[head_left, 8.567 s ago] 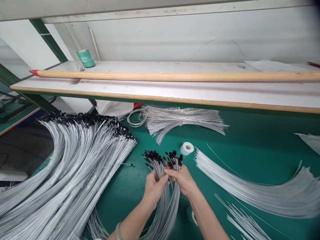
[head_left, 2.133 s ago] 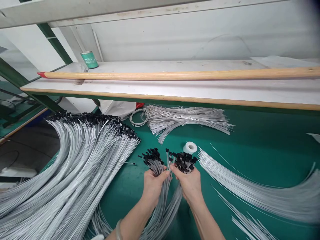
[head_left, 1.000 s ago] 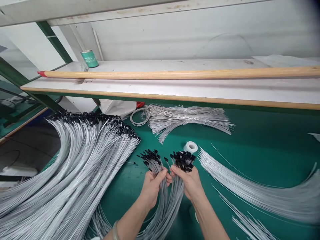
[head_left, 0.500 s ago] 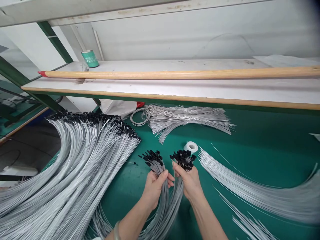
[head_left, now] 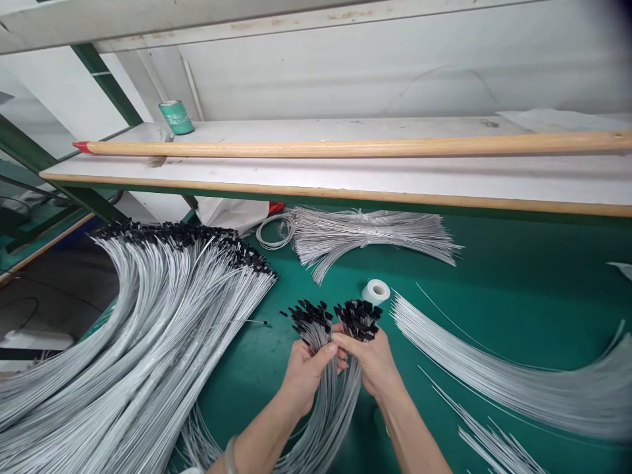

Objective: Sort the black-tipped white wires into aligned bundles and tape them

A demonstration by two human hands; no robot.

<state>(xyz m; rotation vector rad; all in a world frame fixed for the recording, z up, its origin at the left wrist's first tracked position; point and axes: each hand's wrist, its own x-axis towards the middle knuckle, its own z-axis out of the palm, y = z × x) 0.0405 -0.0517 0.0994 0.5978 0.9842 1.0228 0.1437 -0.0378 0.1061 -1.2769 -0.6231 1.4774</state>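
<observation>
My left hand (head_left: 303,372) is wrapped round a bundle of thin grey cables whose black connector tips (head_left: 311,317) fan out above the thumb. Close beside it, my right hand (head_left: 378,362) grips a second bundle, with black tips (head_left: 358,319) sticking up over the fingers. Both thumbs come together between the two bundles, nearly touching. Below the hands the grey cables (head_left: 328,421) hang in a curve toward the bottom edge. A roll of white tape (head_left: 376,291) lies just behind the right bundle.
A large pile of grey cables (head_left: 162,329) with black ends covers the left side. A tied bundle (head_left: 375,234) and a coil (head_left: 275,232) lie at the back. Loose cables (head_left: 494,368) spread on the right. Above, a shelf (head_left: 316,174) holds a wooden pole (head_left: 345,147) and green roll (head_left: 176,117).
The two bundles have come closer together. My right thumb has moved left to meet my left thumb, and the left bundle's black tips have shifted right.
</observation>
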